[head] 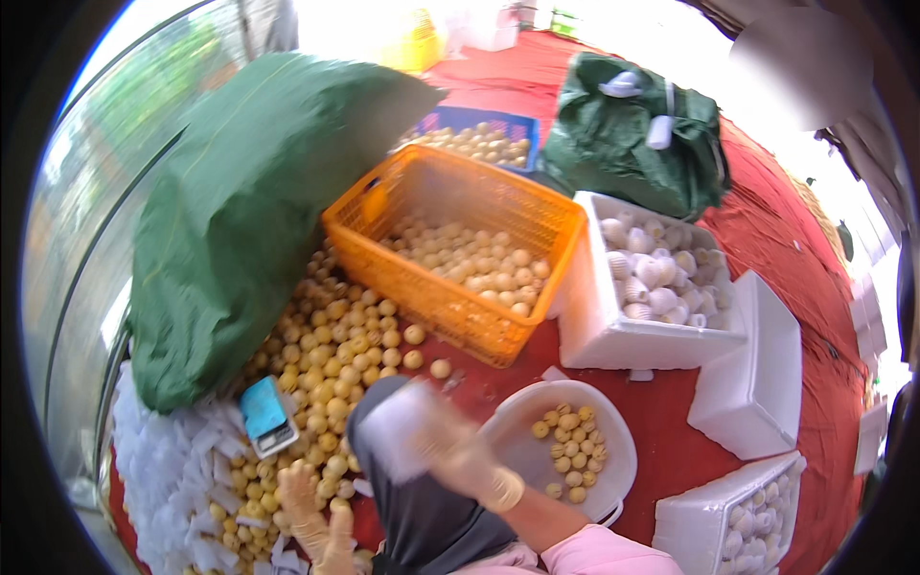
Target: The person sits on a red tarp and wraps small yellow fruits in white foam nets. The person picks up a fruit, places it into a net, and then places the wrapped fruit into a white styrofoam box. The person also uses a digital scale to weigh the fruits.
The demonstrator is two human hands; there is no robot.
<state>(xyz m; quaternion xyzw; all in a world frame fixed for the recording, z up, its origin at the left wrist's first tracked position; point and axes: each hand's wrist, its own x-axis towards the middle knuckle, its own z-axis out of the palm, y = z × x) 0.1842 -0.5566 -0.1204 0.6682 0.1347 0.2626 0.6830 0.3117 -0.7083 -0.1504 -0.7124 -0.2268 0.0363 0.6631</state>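
My right hand (pixel 460 449), in a pale glove, is over my dark-trousered knee and blurred. In it is a white, soft-looking piece (pixel 399 435), too blurred to tell exactly, perhaps a foam net sleeve. My left hand (pixel 316 521), gloved too, has its fingers apart and holds nothing that shows. It is beside a heap of round yellow fruit (pixel 338 374) on the floor. Left of that heap lies a pile of white foam sleeves (pixel 172 474). A small digital scale (pixel 264 413) with a blue platform rests at the fruit's edge.
A white tub (pixel 503 424) with dark-marked fruit is right of my knee. Ahead stand an orange crate (pixel 445 309) of fruit and a foam box (pixel 647 345) of sleeved fruit. Another foam box (pixel 683 525) is at lower right. A large green sack (pixel 237 215) leans at left.
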